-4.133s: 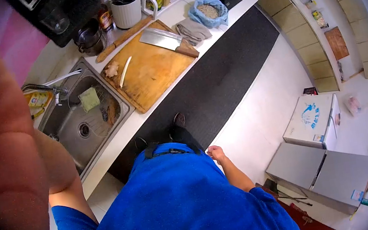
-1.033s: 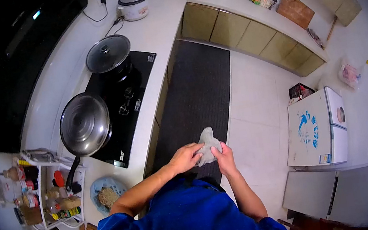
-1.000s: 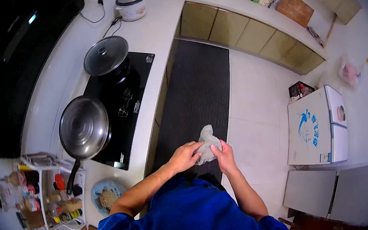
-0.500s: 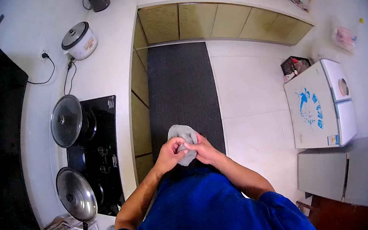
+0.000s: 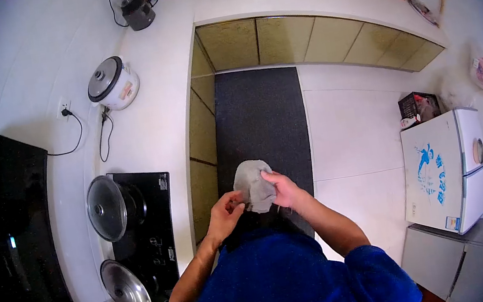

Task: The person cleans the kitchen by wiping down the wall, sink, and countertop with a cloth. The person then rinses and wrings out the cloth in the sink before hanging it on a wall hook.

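A grey cloth [image 5: 253, 179] is spread out in front of my body, above the dark floor mat. My right hand [image 5: 285, 190] grips its right side, with the thumb lying on top and the other fingers hidden underneath. Close by the cloth's lower left edge is my left hand [image 5: 225, 216]. Its fingers are bent, and a gap shows between thumb and forefinger. Whether those fingertips touch the cloth is hard to make out.
To my left, a black cooktop [image 5: 159, 224] bears a lidded pan [image 5: 106, 208] and a second pan with a metal lid [image 5: 126, 287]. A rice cooker [image 5: 113, 83] and a blender [image 5: 137, 11] stand farther along the counter. A white fridge [image 5: 436, 173] is at right.
The cloth has gone from bunched between both hands to more spread out. My left hand has drawn away to its left edge, while my right hand keeps hold. The view has shifted slightly.
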